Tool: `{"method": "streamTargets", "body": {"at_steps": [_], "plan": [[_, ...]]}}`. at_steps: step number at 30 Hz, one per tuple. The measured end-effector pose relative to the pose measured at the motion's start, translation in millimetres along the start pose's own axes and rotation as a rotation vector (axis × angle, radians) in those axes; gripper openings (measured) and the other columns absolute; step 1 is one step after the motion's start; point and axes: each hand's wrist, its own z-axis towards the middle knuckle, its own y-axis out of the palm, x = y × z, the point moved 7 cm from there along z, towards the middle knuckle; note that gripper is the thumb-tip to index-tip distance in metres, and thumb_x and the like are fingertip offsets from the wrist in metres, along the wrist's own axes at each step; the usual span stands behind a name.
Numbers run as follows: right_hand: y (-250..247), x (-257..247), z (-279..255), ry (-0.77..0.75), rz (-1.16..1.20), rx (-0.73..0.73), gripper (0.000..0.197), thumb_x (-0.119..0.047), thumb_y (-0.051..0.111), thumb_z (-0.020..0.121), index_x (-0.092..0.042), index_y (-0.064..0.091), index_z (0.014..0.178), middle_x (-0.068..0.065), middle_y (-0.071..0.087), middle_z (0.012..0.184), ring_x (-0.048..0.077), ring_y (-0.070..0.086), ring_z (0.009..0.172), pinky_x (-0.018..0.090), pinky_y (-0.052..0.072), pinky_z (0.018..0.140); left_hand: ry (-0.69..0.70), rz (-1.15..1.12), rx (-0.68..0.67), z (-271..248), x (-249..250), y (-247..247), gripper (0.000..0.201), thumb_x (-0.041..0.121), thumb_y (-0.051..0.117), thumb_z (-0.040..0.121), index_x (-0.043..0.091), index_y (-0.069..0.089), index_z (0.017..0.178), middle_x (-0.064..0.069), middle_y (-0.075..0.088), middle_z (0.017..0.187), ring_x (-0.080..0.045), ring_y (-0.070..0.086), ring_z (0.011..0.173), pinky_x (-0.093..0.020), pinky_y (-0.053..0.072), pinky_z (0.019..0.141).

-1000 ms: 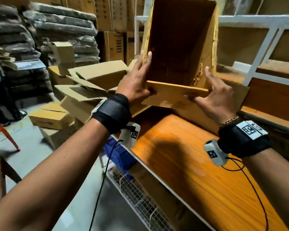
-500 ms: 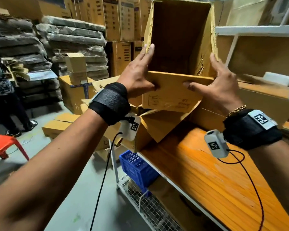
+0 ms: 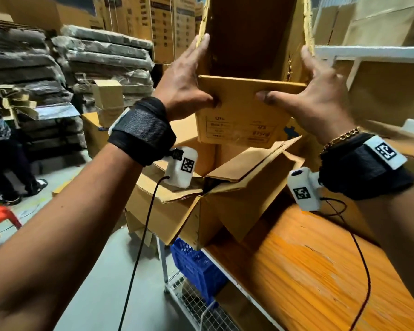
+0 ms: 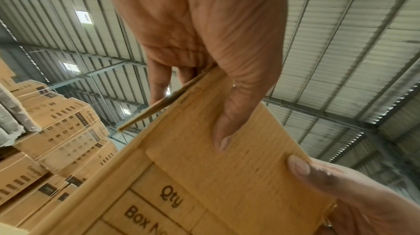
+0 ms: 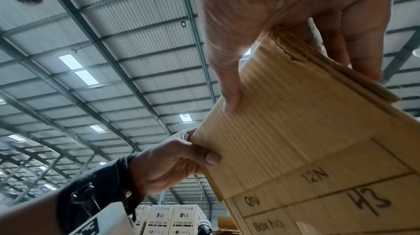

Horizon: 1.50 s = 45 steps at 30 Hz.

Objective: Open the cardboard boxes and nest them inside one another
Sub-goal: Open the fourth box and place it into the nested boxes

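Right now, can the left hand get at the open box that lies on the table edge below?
Probably not at once: the left hand grips the raised box, as does the right hand. The open box lies unobstructed below, reachable once that grip lets go.

Tan cardboard box (image 3: 244, 115), orange wood-grain table (image 3: 320, 271), blue crate (image 3: 196, 261).

Both arms reach forward and up, forearms bare, each wrist wrapped in a black strap. The left hand (image 3: 184, 88) grips the box (image 3: 244, 120) at its left edge: thumb pressed on the near face, fingers (image 3: 200, 47) laid straight up along the left wall. The right hand (image 3: 318, 96) mirrors it at the box's right edge, thumb on the near face, fingers up the right wall. A gold chain circles the right wrist.
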Motion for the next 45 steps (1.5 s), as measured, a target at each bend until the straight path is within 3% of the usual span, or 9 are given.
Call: {"method": "streamTargets", "body": {"at_steps": [6,11,19,24,28,33,37,41,45], "plan": [[49.4,3.4,15.9,0.061,0.045,-0.022,0.11,-0.059,0.079,0.069,-0.015,0.026,0.155,0.007,0.031,0.16,0.021,0.031,0.145,0.019,0.027,0.102,0.002,0.048,-0.043,17.7,-37.5,1.2,0.121,0.027,0.086,0.064,0.009,0.008,0.154,-0.015,0.008,0.162,-0.027,0.013,0.149,-0.044,0.014,0.121],[82.8,-1.3,24.1,0.119,0.026,0.004,0.113,-0.063,0.078,0.067,-0.018,0.026,0.156,0.009,0.029,0.161,0.025,0.03,0.146,0.039,0.035,0.115,0.055,0.014,-0.08,30.9,-73.2,3.6,0.115,0.02,0.084,0.067,0.004,0.008,0.153,-0.017,0.008,0.161,-0.027,0.011,0.149,-0.038,0.012,0.122],[133.5,-19.0,25.2,0.27,-0.049,0.07,0.116,-0.069,0.078,0.063,-0.02,0.028,0.155,0.006,0.031,0.16,0.024,0.035,0.144,0.039,0.038,0.113,0.124,-0.06,-0.173,61.6,-141.5,14.5,0.116,0.017,0.086,0.065,0.009,0.012,0.154,-0.012,0.011,0.162,-0.024,0.014,0.149,-0.036,0.014,0.121],[164.3,-22.7,20.1,0.39,-0.101,0.074,0.117,-0.072,0.076,0.061,-0.022,0.028,0.155,0.006,0.031,0.16,0.027,0.033,0.144,0.043,0.035,0.115,0.141,-0.131,-0.241,69.2,-173.4,30.6,0.116,0.015,0.087,0.065,0.012,0.013,0.155,-0.009,0.011,0.162,-0.02,0.013,0.148,-0.023,0.01,0.118],[183.4,-22.2,13.9,0.461,-0.134,0.064,0.118,-0.077,0.074,0.059,-0.021,0.032,0.154,0.006,0.036,0.158,0.026,0.034,0.143,0.044,0.035,0.115,0.133,-0.179,-0.334,71.5,-196.7,46.6,0.111,0.016,0.084,0.068,0.013,0.015,0.154,-0.01,0.012,0.162,-0.024,0.015,0.148,-0.036,0.015,0.121],[196.6,-27.6,8.9,0.53,-0.224,0.003,0.114,-0.078,0.071,0.062,-0.019,0.033,0.153,0.005,0.041,0.155,0.027,0.038,0.141,0.042,0.035,0.113,0.099,-0.154,-0.446,78.9,-217.3,71.5,0.112,0.019,0.085,0.067,0.015,0.015,0.155,-0.01,0.019,0.16,-0.026,0.023,0.146,-0.034,0.02,0.119],[209.7,-30.9,10.9,0.574,-0.337,-0.109,0.111,-0.083,0.062,0.065,-0.02,0.034,0.152,0.005,0.044,0.153,0.03,0.04,0.139,0.044,0.04,0.105,0.01,-0.211,-0.523,82.7,-237.0,89.3,0.112,0.015,0.086,0.067,0.017,0.016,0.154,-0.009,0.026,0.158,-0.025,0.03,0.143,-0.03,0.026,0.115],[225.9,-26.6,12.9,0.581,-0.453,-0.21,0.103,-0.087,0.054,0.068,-0.019,0.044,0.145,0.006,0.058,0.137,0.031,0.053,0.124,0.037,0.045,0.081,-0.03,-0.127,-0.599,79.5,-255.4,108.9,0.105,0.025,0.082,0.073,0.023,0.016,0.155,-0.009,0.032,0.156,-0.027,0.034,0.141,-0.033,0.03,0.112],[246.7,-13.3,6.4,0.589,-0.514,-0.27,0.101,-0.091,0.05,0.065,-0.02,0.052,0.136,0.006,0.063,0.126,0.03,0.058,0.114,0.037,0.049,0.079,-0.075,-0.11,-0.69,67.0,-274.7,130.8,0.112,0.034,0.087,0.066,0.02,0.02,0.154,-0.007,0.035,0.154,-0.025,0.038,0.138,-0.03,0.03,0.112]]}}
